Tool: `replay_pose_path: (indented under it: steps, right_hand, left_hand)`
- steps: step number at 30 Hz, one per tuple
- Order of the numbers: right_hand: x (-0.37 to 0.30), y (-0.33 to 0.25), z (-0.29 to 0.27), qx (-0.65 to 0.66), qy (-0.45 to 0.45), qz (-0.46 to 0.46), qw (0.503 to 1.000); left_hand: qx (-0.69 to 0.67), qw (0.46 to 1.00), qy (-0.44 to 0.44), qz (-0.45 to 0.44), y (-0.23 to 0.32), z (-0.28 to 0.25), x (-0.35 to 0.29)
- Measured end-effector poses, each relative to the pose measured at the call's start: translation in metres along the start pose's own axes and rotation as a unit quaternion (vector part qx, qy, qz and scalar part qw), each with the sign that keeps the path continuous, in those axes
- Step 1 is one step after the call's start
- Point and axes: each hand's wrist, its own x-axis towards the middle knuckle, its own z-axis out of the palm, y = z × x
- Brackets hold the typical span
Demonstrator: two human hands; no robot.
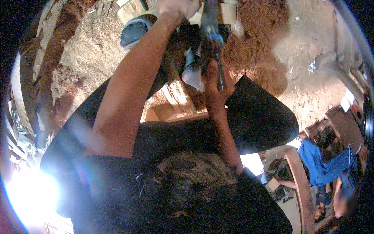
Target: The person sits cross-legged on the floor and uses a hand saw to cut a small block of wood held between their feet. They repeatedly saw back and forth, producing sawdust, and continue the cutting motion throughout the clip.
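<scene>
My left arm reaches far forward, and my left hand is at the top edge, partly cut off. Its fingers look curled beside a pale wood piece; what they hold is hidden. Between my knees, my right hand is closed around the near end of a long, narrow, dark grey tool. The tool runs away from me past the top edge and has a bluish sheen. Its exact kind is blurred. Under it are dark shapes and a pale, pointed piece that I cannot identify.
A wooden board lies between my black-clad legs. A grey-blue shoe is left of my left forearm. Sawdust and shavings cover the ground. At lower right, a person in blue is near a curved wooden piece. Bright light glares at lower left.
</scene>
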Motion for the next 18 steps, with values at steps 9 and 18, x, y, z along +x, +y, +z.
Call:
replay_pose_path:
  steps: [9,18]
  right_hand:
    - [0.002,-0.025,0.002,0.164,0.029,0.143,0.976]
    - [0.02,-0.058,-0.001,0.068,0.069,0.034,0.995]
  left_hand:
    - [0.01,1.0,0.02,-0.014,-0.003,-0.005,-0.002]
    - [0.033,0.998,0.047,-0.036,0.0,0.007,0.004]
